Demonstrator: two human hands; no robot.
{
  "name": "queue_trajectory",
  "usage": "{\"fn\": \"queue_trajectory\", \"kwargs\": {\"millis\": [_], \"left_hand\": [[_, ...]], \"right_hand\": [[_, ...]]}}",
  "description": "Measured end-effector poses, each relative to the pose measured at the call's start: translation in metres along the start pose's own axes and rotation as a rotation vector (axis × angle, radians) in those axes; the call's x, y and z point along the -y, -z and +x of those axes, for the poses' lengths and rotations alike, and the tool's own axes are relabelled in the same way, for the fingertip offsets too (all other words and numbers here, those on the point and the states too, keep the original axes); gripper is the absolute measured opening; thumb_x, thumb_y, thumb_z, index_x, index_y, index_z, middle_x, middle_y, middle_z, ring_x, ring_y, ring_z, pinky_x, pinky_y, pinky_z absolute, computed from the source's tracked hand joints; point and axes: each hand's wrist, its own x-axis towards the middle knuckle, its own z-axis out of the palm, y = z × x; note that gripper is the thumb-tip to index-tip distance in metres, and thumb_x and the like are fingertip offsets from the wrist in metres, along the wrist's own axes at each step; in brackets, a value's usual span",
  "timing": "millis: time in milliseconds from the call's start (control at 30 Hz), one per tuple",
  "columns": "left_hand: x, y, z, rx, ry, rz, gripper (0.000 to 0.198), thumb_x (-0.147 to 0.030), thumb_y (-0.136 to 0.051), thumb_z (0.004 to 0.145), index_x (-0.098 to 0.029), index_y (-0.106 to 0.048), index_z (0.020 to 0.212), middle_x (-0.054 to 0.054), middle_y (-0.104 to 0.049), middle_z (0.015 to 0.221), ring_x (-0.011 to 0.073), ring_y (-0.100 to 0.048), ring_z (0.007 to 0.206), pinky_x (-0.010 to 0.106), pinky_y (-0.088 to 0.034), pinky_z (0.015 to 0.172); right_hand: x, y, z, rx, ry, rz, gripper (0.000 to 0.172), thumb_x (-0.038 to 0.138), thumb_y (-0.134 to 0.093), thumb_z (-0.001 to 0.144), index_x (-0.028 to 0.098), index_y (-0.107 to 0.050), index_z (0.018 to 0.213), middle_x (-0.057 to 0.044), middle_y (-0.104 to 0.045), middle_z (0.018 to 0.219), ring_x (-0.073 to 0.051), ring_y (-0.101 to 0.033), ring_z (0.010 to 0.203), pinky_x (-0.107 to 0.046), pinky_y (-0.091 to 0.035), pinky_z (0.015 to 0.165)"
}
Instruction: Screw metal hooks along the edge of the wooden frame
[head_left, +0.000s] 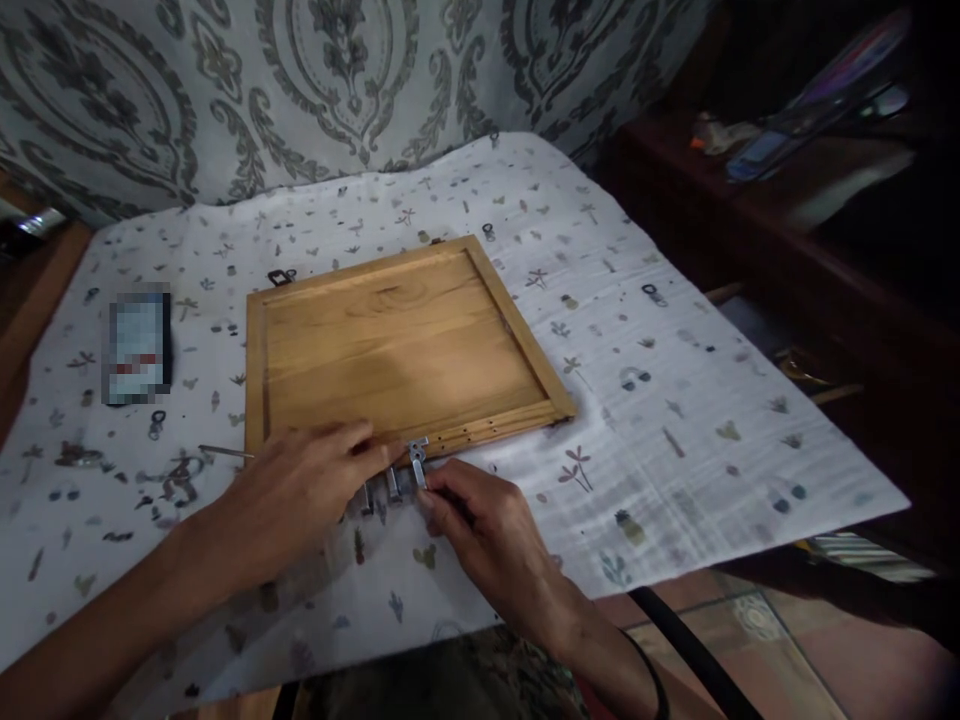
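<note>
A framed wooden panel (390, 340) lies flat on the patterned cloth (712, 440), its near edge towards me. Between the thumb and finger of my right hand (491, 515) is a small silver metal hook (418, 465), with its plate against the panel's near rail. To its left, more silver hooks (394, 486) stick out from that same rail. My left hand (315, 478) lies over the near left part of the panel, fingers stretched towards the hook's plate. Small dark holes (466, 432) dot the rail to the right of the hook.
Small metal parts (176, 482) lie loose on the cloth at left, near a thin rod (225, 452). A phone (139, 345) with a blurred screen rests farther back. Behind hangs a patterned curtain (337, 80). Dark red furniture (750, 220) stands at the right.
</note>
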Motion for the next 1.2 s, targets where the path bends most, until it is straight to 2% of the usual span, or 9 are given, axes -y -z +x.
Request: {"fn": "queue_trajectory", "kwargs": {"millis": [167, 267, 533, 800, 1200], "left_hand": [[-0.010, -0.008, -0.005, -0.030, 0.002, 0.170, 0.067, -0.004, -0.052, 0.077, -0.026, -0.053, 0.140, 0.006, -0.069, 0.100, 0.0227, -0.066, 0.081, 0.029, -0.043, 0.055], [-0.015, -0.006, -0.004, -0.001, 0.002, 0.230, 0.068, -0.004, -0.051, 0.075, -0.022, -0.054, 0.140, 0.007, -0.070, 0.100, 0.0244, -0.066, 0.083, 0.031, -0.045, 0.054], [-0.021, 0.010, 0.002, 0.137, 0.003, 0.246, 0.065, -0.001, -0.053, 0.077, -0.020, -0.057, 0.140, 0.007, -0.071, 0.109, 0.0234, -0.066, 0.086, 0.031, -0.049, 0.056], [-0.022, 0.010, 0.001, 0.141, -0.010, 0.245, 0.063, -0.003, -0.055, 0.081, -0.016, -0.055, 0.143, 0.010, -0.071, 0.116, 0.0252, -0.067, 0.090, 0.035, -0.051, 0.058], [-0.023, 0.009, 0.002, 0.147, 0.006, 0.253, 0.063, -0.002, -0.054, 0.082, -0.018, -0.055, 0.143, 0.010, -0.071, 0.119, 0.0254, -0.067, 0.091, 0.034, -0.050, 0.058]], "right_hand": [[-0.003, -0.001, 0.000, -0.003, 0.018, -0.030, 0.023, 0.024, -0.055, 0.099, 0.022, -0.061, 0.077, 0.001, -0.062, 0.067, -0.013, -0.057, 0.059, -0.026, -0.042, 0.057], [-0.003, -0.001, -0.001, -0.006, 0.020, -0.036, 0.024, 0.025, -0.053, 0.100, 0.022, -0.059, 0.077, 0.001, -0.062, 0.067, -0.013, -0.056, 0.058, -0.026, -0.041, 0.056], [0.000, 0.002, -0.001, -0.011, 0.050, -0.068, 0.020, 0.017, -0.050, 0.099, 0.020, -0.059, 0.081, 0.002, -0.059, 0.068, -0.012, -0.053, 0.058, -0.023, -0.040, 0.055], [0.004, 0.001, -0.001, -0.037, 0.109, -0.129, 0.023, 0.016, -0.048, 0.101, 0.019, -0.058, 0.080, 0.001, -0.059, 0.070, -0.012, -0.054, 0.059, -0.024, -0.041, 0.056], [0.005, 0.001, 0.000, -0.056, 0.125, -0.142, 0.024, 0.017, -0.050, 0.101, 0.018, -0.061, 0.079, 0.001, -0.061, 0.068, -0.011, -0.054, 0.056, -0.022, -0.042, 0.054]]}}
